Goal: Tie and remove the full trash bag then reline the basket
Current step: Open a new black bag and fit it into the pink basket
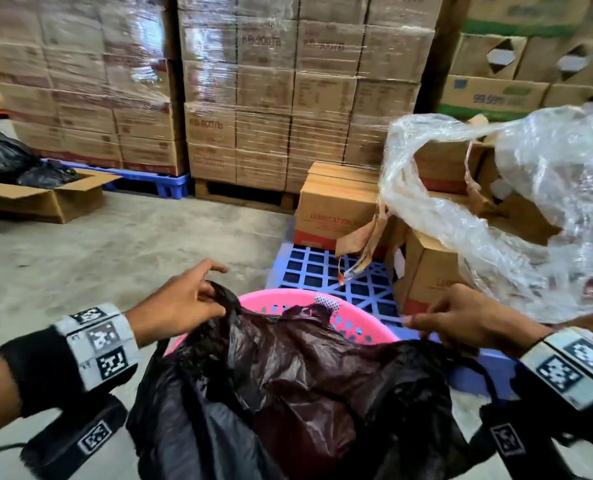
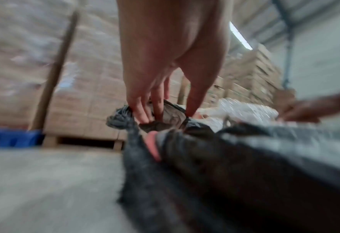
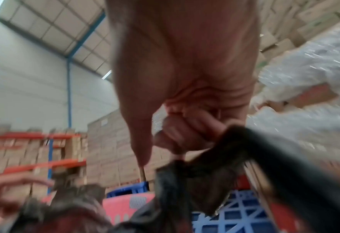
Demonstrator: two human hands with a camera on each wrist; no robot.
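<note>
Concrete floor (image 1: 97,258), wrapped boxes (image 1: 253,98) stacked behind on pallets (image 1: 336,271). Black bag (image 1: 288,393) over pink basket (image 1: 281,299), rim pinched by left hand (image 1: 180,299) and right hand (image 1: 461,317).

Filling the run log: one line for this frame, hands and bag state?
left hand: grips black bag edge | right hand: grips opposite edge | bag: untied, over pink basket

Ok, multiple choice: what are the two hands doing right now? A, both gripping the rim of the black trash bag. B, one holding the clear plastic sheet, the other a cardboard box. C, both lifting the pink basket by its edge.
A: the left hand and right hand each pinch an edge of the black trash bag, spread over the pink basket.
</note>
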